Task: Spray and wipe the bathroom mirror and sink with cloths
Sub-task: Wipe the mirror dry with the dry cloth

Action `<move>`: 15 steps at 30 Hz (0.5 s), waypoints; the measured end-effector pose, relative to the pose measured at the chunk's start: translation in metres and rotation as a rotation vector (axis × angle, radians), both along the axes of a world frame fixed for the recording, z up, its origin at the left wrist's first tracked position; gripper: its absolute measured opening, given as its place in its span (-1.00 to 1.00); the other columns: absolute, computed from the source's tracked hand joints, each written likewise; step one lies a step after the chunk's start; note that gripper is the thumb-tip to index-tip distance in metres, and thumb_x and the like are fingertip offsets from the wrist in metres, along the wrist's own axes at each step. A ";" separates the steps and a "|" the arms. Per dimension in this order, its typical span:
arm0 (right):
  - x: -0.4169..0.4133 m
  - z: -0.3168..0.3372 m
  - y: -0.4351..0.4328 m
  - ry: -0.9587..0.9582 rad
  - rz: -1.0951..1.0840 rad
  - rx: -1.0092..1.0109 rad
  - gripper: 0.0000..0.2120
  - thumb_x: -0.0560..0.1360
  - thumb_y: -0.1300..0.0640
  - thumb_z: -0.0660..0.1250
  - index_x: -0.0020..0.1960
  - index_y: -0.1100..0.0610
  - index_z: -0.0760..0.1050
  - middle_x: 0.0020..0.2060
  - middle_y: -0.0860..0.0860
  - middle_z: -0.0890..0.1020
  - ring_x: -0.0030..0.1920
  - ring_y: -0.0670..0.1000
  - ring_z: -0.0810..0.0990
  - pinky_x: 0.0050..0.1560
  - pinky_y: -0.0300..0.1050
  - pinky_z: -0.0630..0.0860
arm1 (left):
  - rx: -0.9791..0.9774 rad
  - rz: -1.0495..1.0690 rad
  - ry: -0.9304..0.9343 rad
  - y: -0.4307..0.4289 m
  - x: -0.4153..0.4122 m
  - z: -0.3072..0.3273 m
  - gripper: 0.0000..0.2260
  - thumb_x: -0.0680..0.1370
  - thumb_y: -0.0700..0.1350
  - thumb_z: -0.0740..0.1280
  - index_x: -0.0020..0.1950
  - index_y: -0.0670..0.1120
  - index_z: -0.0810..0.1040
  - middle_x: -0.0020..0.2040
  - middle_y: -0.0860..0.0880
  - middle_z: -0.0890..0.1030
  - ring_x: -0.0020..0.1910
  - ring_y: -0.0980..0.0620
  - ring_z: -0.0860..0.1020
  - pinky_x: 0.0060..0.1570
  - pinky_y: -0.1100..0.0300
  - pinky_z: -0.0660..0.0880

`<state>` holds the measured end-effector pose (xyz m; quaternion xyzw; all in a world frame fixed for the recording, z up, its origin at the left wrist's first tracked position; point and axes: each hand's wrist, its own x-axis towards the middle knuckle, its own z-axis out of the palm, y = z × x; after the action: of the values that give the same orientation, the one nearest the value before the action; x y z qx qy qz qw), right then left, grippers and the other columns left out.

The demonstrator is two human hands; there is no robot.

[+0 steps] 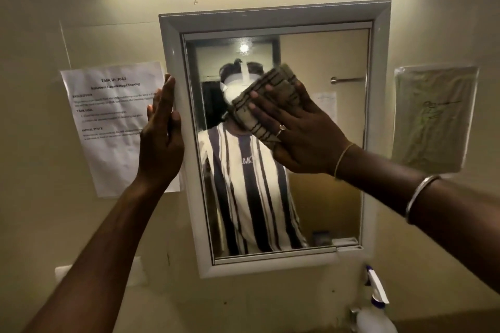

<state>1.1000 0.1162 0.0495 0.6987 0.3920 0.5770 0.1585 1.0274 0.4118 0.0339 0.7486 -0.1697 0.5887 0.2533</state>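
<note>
White-framed rectangular wall mirror (327, 211): mounted centre. Folded beige, dark-striped cloth (259, 94): on upper glass, pressed flat under right hand (300, 130), fingers straight and spread, forearm reaching in from the right. Left hand (161, 138): upright, fingers straight and together, resting against the frame's left edge. White spray bottle (374, 305): lower right.

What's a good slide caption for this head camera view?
Right hand presses a striped cloth to the mirror; left hand rests on its frame.

- The spray bottle (374, 316), at lower right, is cut off by the bottom edge.
- The printed sheet (113, 116), left of centre, carries small text too blurred to read.
- The cloth (253, 124) hides the upper middle of the mirror (319, 224).
</note>
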 end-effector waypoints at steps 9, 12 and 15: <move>0.010 -0.053 -0.045 0.181 0.020 0.628 -0.31 0.67 -0.11 -0.01 0.64 0.30 0.01 0.62 0.31 0.01 0.63 0.33 -0.03 0.62 0.30 -0.11 | -0.005 0.017 -0.022 -0.001 0.003 -0.002 -0.51 0.73 -0.17 0.06 0.66 0.04 0.08 0.64 0.05 0.20 0.57 -0.17 0.30 0.46 -0.33 0.30; 0.010 -0.058 -0.039 0.218 0.023 0.735 -0.30 0.66 -0.12 -0.04 0.64 0.31 0.00 0.62 0.34 -0.01 0.63 0.35 -0.06 0.59 0.38 -0.09 | -0.006 0.018 -0.027 -0.001 0.005 -0.002 -0.50 0.73 -0.15 0.05 0.66 0.09 0.05 0.64 0.06 0.20 0.56 -0.17 0.32 0.45 -0.34 0.32; 0.012 -0.060 -0.029 0.238 0.061 0.810 -0.31 0.65 -0.10 -0.01 0.64 0.30 0.00 0.62 0.33 0.00 0.63 0.34 -0.08 0.57 0.42 -0.09 | 0.003 0.022 -0.035 -0.001 0.004 -0.003 -0.50 0.73 -0.17 0.05 0.66 0.08 0.05 0.64 0.06 0.20 0.55 -0.17 0.33 0.44 -0.34 0.32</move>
<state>1.1120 0.0873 -0.0108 0.7543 0.1699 0.6043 -0.1923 1.0318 0.4104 0.0314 0.7404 -0.1664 0.6043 0.2427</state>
